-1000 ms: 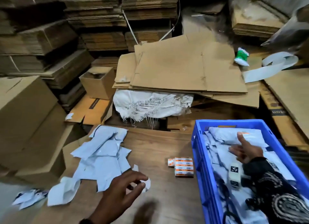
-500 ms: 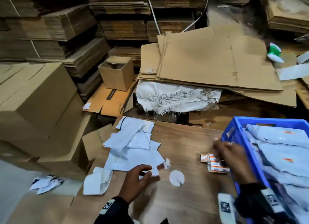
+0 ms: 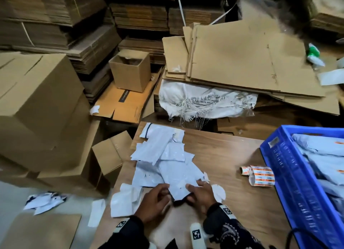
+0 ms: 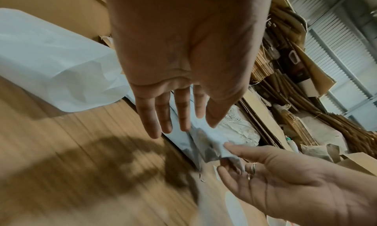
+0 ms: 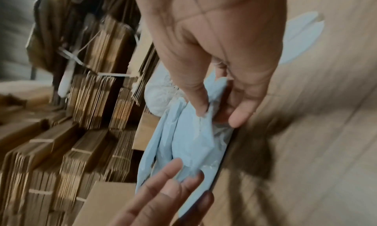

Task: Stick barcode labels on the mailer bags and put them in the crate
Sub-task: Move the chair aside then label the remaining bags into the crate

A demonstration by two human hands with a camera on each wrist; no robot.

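White mailer [image 3: 177, 176] flat on wooden surface [image 3: 223, 155], long axis running 6 to 12 o'clock, near end pinched by right hand [image 3: 202, 193]. Left hand [image 3: 154, 202] with fingers straight, relaxed, touching near edge. Label roll [image 3: 260, 175] at 3 o'clock, beside blue crate [image 3: 290, 174].

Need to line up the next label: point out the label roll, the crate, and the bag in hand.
label roll [image 3: 260, 175]: head view, on its unrolled orange-printed strip.
crate [image 3: 287, 176]: head view, on its blue left wall.
bag [image 3: 176, 174]: head view, on its flat middle.
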